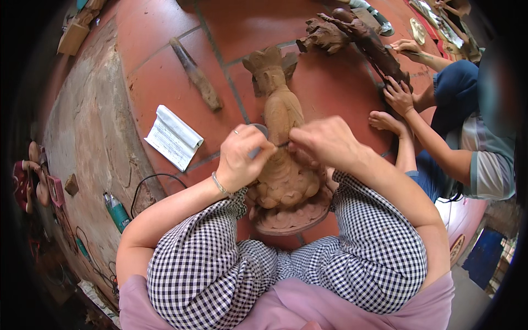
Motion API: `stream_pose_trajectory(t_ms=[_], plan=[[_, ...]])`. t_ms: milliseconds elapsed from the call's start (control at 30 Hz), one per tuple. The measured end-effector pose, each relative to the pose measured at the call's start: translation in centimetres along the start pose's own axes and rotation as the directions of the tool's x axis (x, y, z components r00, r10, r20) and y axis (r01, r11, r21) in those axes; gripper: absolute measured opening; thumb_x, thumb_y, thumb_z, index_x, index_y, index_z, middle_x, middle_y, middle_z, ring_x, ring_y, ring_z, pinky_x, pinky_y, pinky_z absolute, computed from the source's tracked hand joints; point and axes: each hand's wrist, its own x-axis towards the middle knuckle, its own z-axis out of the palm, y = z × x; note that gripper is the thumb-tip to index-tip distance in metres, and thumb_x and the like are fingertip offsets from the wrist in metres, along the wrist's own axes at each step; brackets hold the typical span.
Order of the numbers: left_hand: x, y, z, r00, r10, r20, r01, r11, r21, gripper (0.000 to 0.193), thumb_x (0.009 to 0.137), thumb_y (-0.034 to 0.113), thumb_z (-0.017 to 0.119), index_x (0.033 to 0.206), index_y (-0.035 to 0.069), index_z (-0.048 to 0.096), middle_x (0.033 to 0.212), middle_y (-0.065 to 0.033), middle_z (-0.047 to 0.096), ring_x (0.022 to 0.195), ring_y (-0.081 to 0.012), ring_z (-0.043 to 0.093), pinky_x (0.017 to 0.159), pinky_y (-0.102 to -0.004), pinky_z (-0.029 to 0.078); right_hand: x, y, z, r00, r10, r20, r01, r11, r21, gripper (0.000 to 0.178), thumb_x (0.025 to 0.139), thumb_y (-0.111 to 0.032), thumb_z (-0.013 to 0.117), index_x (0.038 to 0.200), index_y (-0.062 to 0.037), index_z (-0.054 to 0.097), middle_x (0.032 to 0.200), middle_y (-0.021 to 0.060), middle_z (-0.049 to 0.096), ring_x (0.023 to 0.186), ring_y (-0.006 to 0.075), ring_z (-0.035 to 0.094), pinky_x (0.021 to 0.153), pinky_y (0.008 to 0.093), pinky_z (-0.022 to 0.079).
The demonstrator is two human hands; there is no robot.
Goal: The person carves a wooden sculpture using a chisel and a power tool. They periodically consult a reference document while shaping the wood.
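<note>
A carved wooden statue [281,110] lies between my knees, its lotus-shaped base [291,219] toward me and its crowned head pointing away. My left hand [242,157] is closed at the statue's left side, with a thin, curved, dark grey piece [259,130] showing between its fingers. Across the statue's middle, my right hand [330,142] is closed at the right side, slightly blurred. A short dark edge shows at its fingertips, but I cannot tell whether it belongs to the same grey piece.
Left of the statue lie a folded printed sheet [175,137] and a wooden-handled tool [196,74]. A green power tool [116,212] with a black cord sits farther left. At right, a co-worker's hands [400,94] work on a dark wood carving [374,47].
</note>
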Motion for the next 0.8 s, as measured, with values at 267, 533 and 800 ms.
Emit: stream_pose_trajectory(t_ms=[267,533,800], plan=[[2.5,0.1,-0.2,0.993,-0.097,-0.066,0.101,0.993,0.056,0.011,0.074,0.006,0.077,0.075,0.005,0.066,0.075,-0.0065,0.063,0.078,-0.0249,0.058,0.074,-0.0363,0.044,1.2,0.7,0.0,0.947,0.119,-0.300,-0.148,0.986,-0.077,0.018,0.087,-0.027,0.066,0.079,-0.0134,0.058,0.066,0.0047,0.063,0.061,0.0250,0.064,0.049,0.0394,0.047],[4.9,0.4,-0.5,0.988,-0.053,-0.148,0.071,0.990,0.122,0.014,0.075,0.007,0.075,0.070,0.004,0.062,0.073,-0.0083,0.059,0.074,-0.0263,0.057,0.072,-0.0396,0.043,1.3,1.1,0.3,0.932,0.102,-0.348,-0.144,0.985,-0.097,0.018,0.086,-0.030,0.067,0.078,-0.0156,0.060,0.067,0.0039,0.063,0.061,0.0243,0.064,0.049,0.0391,0.047],[2.9,-0.2,0.0,0.993,0.116,0.005,-0.116,0.984,0.133,0.015,0.073,0.006,0.077,0.070,0.006,0.062,0.073,-0.0068,0.059,0.078,-0.0267,0.059,0.078,-0.0377,0.043,-0.1,1.3,1.6,0.950,0.079,-0.301,-0.073,0.997,0.034,0.022,0.085,-0.032,0.069,0.076,-0.0150,0.058,0.065,0.0056,0.060,0.062,0.0265,0.063,0.051,0.0404,0.048]])
